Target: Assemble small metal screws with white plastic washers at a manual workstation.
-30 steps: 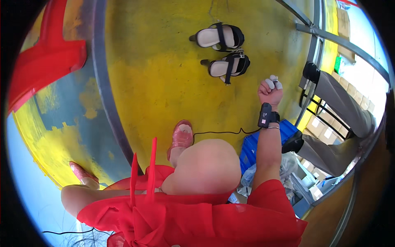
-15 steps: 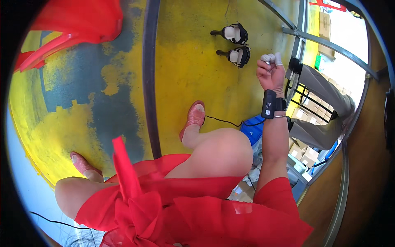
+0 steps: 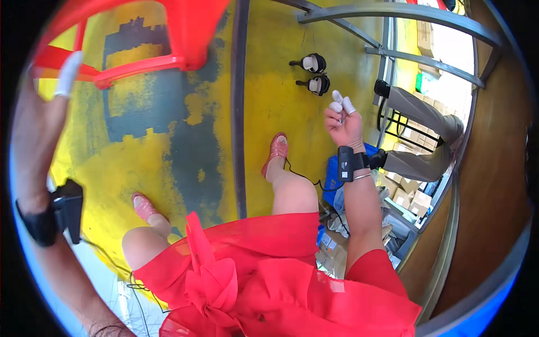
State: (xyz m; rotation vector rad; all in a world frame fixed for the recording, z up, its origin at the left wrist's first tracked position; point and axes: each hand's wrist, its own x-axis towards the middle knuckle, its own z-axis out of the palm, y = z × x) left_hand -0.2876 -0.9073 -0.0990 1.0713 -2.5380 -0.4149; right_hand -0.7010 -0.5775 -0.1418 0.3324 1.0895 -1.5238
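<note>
My right hand (image 3: 345, 129) is raised over the floor with its fingers curled in. White finger covers (image 3: 348, 105) sit on several of its fingertips. A tiny shiny spot shows at the fingers, too small to name. My left hand (image 3: 40, 121) is at the far left, blurred and partly lost in the dark rim. Its one clear digit, in a white cover, stretches up in front of a red plastic chair or stool (image 3: 137, 68). Whether it touches that seat I cannot tell. Black devices are strapped on the right wrist (image 3: 346, 164) and left wrist (image 3: 63, 210).
A dark metal bar (image 3: 238, 112) crosses the yellow and grey floor. Black-and-white shoes (image 3: 310, 63) lie ahead. A person's grey-trousered legs (image 3: 418, 112) are at right, beside a metal frame (image 3: 404, 12) and cardboard boxes (image 3: 418, 202). A blue container (image 3: 332, 173) stands below my right wrist.
My left hand and forearm have come into view at the left. The view has shifted, showing more of the red seat. My right hand keeps its curled shape.
</note>
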